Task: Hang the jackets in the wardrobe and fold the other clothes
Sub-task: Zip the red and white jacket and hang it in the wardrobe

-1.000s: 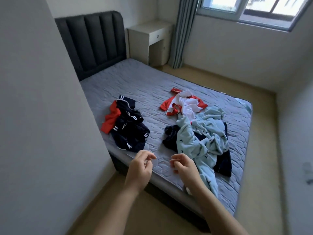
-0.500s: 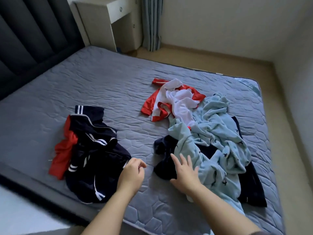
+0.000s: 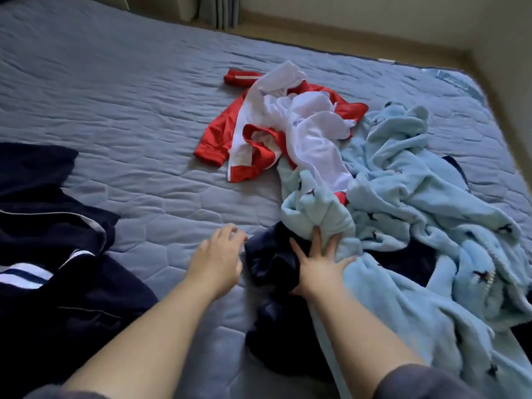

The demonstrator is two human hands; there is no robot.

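1. Right hand [image 3: 319, 263] lies palm down with fingers spread wide. It presses on the nearest fold of a pale blue fleece garment [image 3: 417, 214]. Its thumb side rests on a dark navy garment [image 3: 273, 260] tucked under that fleece. It clasps nothing yet.
2. Left hand [image 3: 216, 256] hovers just left of the right hand, fingers loosely curled and empty. Its fingertips are close to the navy garment's edge. Whether they touch it is unclear.
3. Beyond the right hand's fingertips lies a crumpled red and white sports top [image 3: 259, 133], one end overlapping the blue fleece.
4. Well to the left of both hands sprawls a heap of navy clothing with white stripes [image 3: 57, 254].
5. Everything rests on a grey quilted mattress [image 3: 129, 96].
6. Progress: nothing looks folded and nothing is hung. No wardrobe is in view. The job appears to be at its very start, with every garment left to sort and the hands seemingly choosing a first piece.
7. Textures: the blue fleece is thick, plush and dotted with small dark motifs. The red and white top is thin and shiny. Both navy items look soft and matte. All the clothes are limp, bunched and creased.
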